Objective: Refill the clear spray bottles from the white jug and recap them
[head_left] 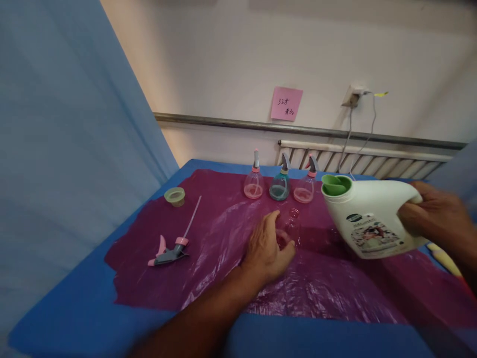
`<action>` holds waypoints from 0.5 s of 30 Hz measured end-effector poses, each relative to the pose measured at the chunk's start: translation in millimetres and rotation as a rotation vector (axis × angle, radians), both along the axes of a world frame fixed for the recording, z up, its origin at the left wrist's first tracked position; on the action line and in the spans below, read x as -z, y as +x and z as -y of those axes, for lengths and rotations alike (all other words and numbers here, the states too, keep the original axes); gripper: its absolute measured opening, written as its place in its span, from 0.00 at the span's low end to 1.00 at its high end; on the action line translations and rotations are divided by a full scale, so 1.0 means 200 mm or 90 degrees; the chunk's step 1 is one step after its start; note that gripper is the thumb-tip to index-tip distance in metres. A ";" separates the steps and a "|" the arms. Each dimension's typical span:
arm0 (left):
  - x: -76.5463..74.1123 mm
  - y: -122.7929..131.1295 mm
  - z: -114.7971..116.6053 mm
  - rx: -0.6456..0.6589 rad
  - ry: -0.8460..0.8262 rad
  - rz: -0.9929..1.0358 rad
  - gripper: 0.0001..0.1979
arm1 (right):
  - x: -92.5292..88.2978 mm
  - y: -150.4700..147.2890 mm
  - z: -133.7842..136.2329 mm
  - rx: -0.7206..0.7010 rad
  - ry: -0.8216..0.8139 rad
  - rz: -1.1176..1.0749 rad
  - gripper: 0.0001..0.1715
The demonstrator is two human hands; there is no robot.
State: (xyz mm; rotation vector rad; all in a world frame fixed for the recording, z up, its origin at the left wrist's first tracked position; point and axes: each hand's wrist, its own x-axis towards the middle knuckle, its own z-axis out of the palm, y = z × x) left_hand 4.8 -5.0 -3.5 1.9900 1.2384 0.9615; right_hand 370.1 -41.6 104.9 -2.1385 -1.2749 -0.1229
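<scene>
My left hand [265, 248] is curled around the lower part of a clear pink spray bottle [293, 226] that stands upright without its spray head. Its thumb and fingers are on either side of the base. My right hand [434, 209] is wrapped round the handle of a white detergent jug [385, 199], held up off the table with its mouth toward the left. A green pouring spout [336, 185] sits in the jug's uncapped mouth, above and to the right of the bottle. Off to the left lies a grey and pink trigger sprayer [172, 253] with its tube.
Behind stand a pink spray bottle [254, 185], a teal spray bottle [279, 187] and another pink spray bottle [304, 189], each with some liquid. A pale green cap [175, 195] rests at left. Purple plastic sheeting [149, 223] covers the blue table [74, 303]; a radiator [365, 154] is behind.
</scene>
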 end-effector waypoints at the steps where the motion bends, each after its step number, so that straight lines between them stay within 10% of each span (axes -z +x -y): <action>1: 0.00 0.00 0.00 -0.001 0.013 0.003 0.40 | -0.03 -0.01 -0.01 -0.010 -0.018 0.006 0.21; 15: 0.00 0.00 -0.01 0.004 0.071 -0.027 0.41 | -0.19 0.05 -0.11 -0.036 -0.136 0.293 0.08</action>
